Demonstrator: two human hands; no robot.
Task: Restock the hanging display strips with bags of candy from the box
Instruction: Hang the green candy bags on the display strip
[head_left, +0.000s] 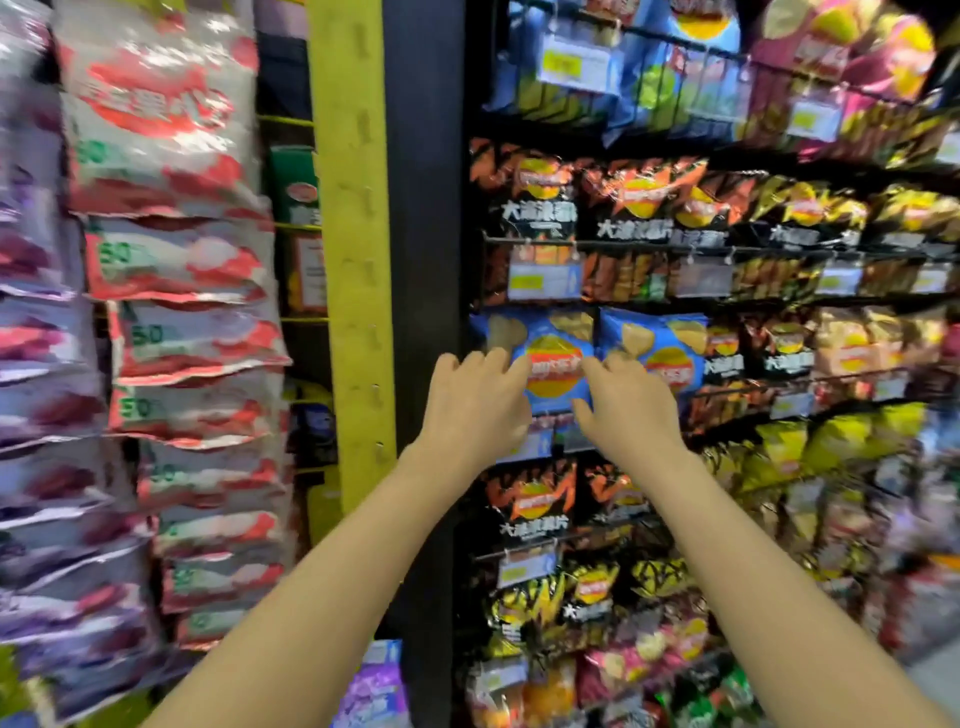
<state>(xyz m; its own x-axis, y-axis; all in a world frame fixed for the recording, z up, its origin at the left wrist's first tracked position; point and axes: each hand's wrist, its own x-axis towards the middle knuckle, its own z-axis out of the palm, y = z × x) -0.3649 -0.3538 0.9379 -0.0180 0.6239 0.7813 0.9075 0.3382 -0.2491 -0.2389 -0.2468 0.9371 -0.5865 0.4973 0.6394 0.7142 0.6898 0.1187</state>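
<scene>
Head view: both bare forearms reach up and forward from the bottom edge, converging on one blue chip bag on the snack shelving.
Left hand: the left hand is raised with its back to the camera, fingers loosely curled and slightly spread, their tips at the left edge of the blue bag; whether they actually pinch it I cannot tell.
Right hand: the right hand mirrors it, fingers curved and a little apart, tips on the bag's right edge, thumb pointing down and inward toward the bag's lower corner; again the grip itself is not clear.
Blue bag: it stands upright, long axis vertical, face toward the camera, at the far left of its row, just beside a second blue bag.
Candy bags: red-and-white bags hang in a vertical run down the left side, each overlapping the one below, faces tilted up and out; a column of purple bags hangs further left, blurred.
Shelving: black wire racks hold rows of upright chip bags, black, yellow and pink, with price tags clipped along the front rails.
Post: a yellow perforated upright stands between the hanging bags and the chip racks.
Sharpness: the edges of the frame are smeared, so print on most bags cannot be read.
</scene>
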